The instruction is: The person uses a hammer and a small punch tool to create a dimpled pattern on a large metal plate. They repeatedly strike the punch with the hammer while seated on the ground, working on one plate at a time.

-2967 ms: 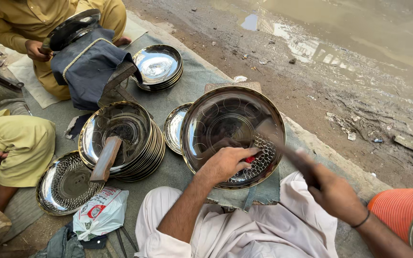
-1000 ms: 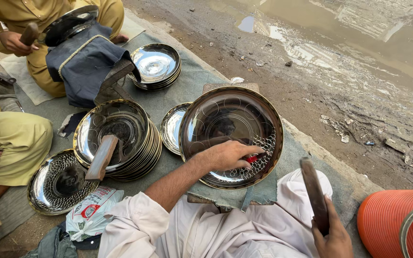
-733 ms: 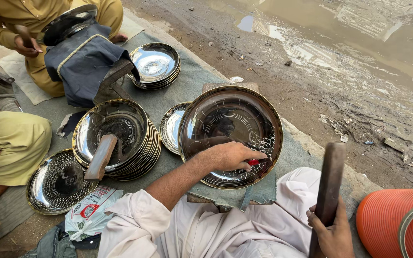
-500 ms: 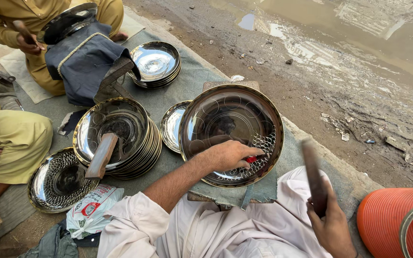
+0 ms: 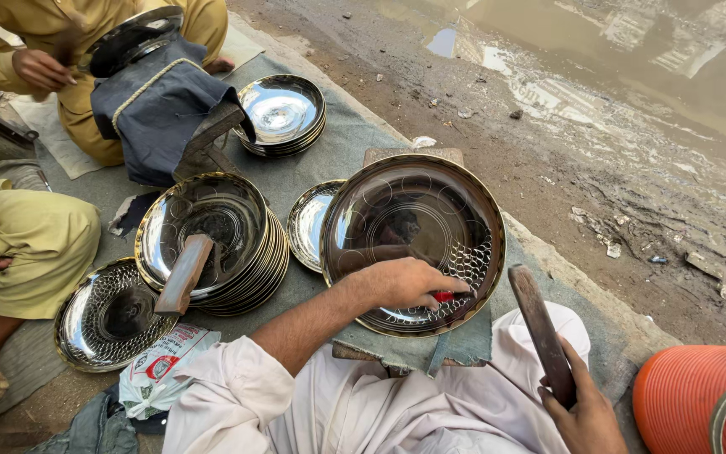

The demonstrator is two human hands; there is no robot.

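A large shiny steel plate (image 5: 413, 210) lies in front of me on a grey-green cloth (image 5: 464, 345); part of its rim bears a hammered dot pattern. My left hand (image 5: 405, 282) rests on the plate's near side, shut on a small red-handled punch (image 5: 443, 296). My right hand (image 5: 586, 416) is at the lower right, gripping a dark wooden mallet (image 5: 541, 332) that points up and away, raised off the plate.
A stack of plates (image 5: 228, 252) with a wooden block (image 5: 182, 273) on it sits left, a patterned plate (image 5: 111, 315) beside it, another stack (image 5: 283, 113) farther back. Two people in yellow sit at left. Muddy ground and water lie right; an orange ribbed container (image 5: 699, 403) stands at lower right.
My right hand has swung the mallet: down on the plate three seconds ago, then pulled back low to the right and tilting between strokes. My left hand stays on the plate.
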